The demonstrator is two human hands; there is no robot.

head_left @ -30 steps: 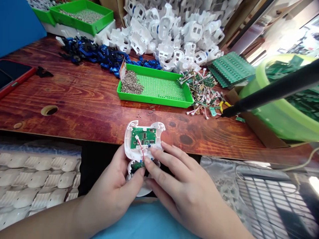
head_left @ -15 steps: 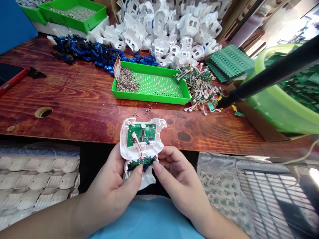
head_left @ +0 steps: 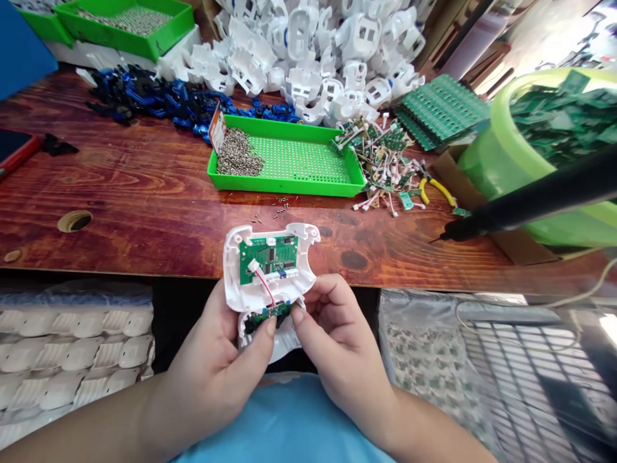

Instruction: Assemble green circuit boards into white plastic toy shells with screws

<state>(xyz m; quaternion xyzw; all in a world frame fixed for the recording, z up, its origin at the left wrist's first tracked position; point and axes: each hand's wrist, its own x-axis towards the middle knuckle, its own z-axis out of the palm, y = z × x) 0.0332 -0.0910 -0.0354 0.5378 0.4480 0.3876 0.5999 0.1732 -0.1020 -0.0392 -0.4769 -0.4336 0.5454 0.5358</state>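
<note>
Between my hands, in front of the table's edge, is a white plastic housing (head_left: 303, 278) in two parts. Its upper part carries a green circuit board (head_left: 255, 249); a red and white wire with a white plug (head_left: 253, 264) runs down to a smaller circuit board (head_left: 260, 315) in the lower part. My left hand (head_left: 226, 347) is closed around the left side, its thumb pressing on the smaller board. My right hand (head_left: 337, 341) grips the lower part's right edge, thumb at the smaller board's end and fingers curled behind.
A green tray (head_left: 289, 186) of screws stands ahead, with loose screws (head_left: 282, 207) before it. Wired boards (head_left: 385, 161) and yellow-handled pliers (head_left: 441, 190) lie right. A black electric screwdriver (head_left: 511, 209) juts in beside a green bucket (head_left: 501, 135). White shells (head_left: 308, 83) are heaped behind.
The screwdriver has swung lower, uncovering the pliers and more of the bucket. My view has shifted slightly. Both hands keep their hold on the housing, which is tilted a little differently.
</note>
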